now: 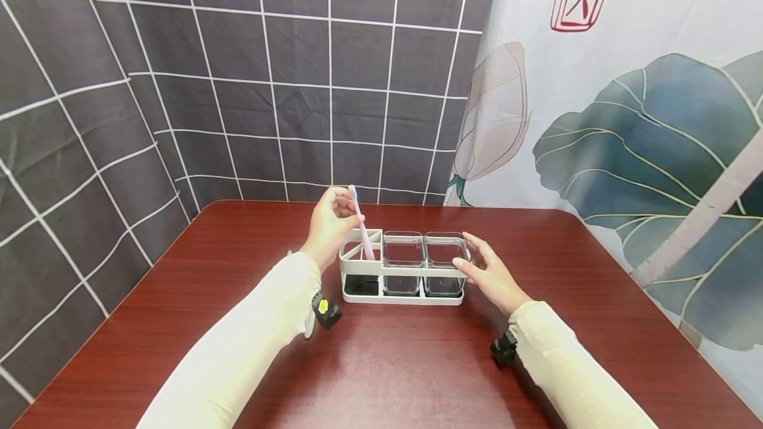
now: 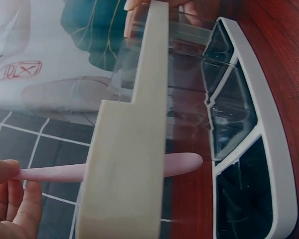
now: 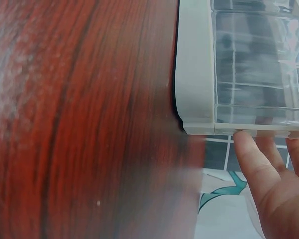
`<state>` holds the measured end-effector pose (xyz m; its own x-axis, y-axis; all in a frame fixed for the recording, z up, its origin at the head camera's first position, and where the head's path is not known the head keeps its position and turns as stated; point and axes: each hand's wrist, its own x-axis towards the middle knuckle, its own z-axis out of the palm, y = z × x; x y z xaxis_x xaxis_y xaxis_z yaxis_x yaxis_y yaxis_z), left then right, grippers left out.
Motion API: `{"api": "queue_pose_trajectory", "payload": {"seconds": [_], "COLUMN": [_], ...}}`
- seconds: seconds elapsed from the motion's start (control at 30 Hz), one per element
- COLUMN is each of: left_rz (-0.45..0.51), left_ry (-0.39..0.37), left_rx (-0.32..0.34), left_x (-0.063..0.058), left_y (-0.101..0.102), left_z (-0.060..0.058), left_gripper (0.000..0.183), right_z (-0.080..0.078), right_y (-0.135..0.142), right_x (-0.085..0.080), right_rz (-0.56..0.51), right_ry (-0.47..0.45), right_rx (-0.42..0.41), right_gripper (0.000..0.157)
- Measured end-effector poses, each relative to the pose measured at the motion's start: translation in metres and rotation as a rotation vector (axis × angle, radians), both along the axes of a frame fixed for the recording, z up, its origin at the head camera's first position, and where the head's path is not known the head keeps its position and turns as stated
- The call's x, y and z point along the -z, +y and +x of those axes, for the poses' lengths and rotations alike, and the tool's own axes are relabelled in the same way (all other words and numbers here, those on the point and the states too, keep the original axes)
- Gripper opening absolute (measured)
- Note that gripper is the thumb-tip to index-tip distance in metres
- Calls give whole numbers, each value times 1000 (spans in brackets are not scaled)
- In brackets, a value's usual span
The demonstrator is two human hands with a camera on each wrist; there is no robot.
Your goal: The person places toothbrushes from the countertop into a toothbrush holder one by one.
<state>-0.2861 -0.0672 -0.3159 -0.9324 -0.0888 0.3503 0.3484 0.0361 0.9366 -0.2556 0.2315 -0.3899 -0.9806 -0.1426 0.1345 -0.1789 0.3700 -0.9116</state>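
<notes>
Two cream sleeves [image 1: 238,343] reach in from the near side, a black wrist camera [image 1: 504,349] at each cuff, over a red-brown wood-grain table [image 1: 369,382]. Toward the table's far side stands a white holder [image 1: 405,271], with two clear cups [image 1: 401,285] side by side in its right part.

The left hand [image 1: 328,229] pinches a pale pink toothbrush [image 1: 364,234] between thumb and fingers, below its upward-pointing bristles. The brush leans slightly, top to the left, and its handle runs down from the fingertips through the divided left section of the holder's upper frame. In the left wrist view its rounded lower end shows below that frame, seemingly short of the base; which small slot it passes through is hard to tell. The right hand [image 1: 491,277] holds the holder's right end, thumb nearer, fingers farther back and slightly apart.

The toothbrush looks light, stiff and perhaps slippery; its upper handle, clear of the bristles, seems the best hold. The holder looks rigid, best steadied by its end rail. The cups, glass or clear plastic, could be fragile.
</notes>
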Motion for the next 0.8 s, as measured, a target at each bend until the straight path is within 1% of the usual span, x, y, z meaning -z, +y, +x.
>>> {"api": "queue_pose_trajectory", "payload": {"seconds": [0.13, 0.43, 0.8], "left_rz": [-17, -73, -125], "left_ry": [4, -22, -28], "left_rx": [3, -4, -3], "left_x": [5, 14, 19], "left_y": [1, 3, 5], "left_z": [0, 0, 0], "left_gripper": [35, 34, 32], "right_z": [0, 0, 1], "right_y": [0, -1, -1], "right_x": [0, 1, 1], "right_rz": [-8, -14, -14], "right_ry": [-1, 7, 1], "right_rx": [-1, 0, 0], "right_gripper": [69, 68, 68]}}
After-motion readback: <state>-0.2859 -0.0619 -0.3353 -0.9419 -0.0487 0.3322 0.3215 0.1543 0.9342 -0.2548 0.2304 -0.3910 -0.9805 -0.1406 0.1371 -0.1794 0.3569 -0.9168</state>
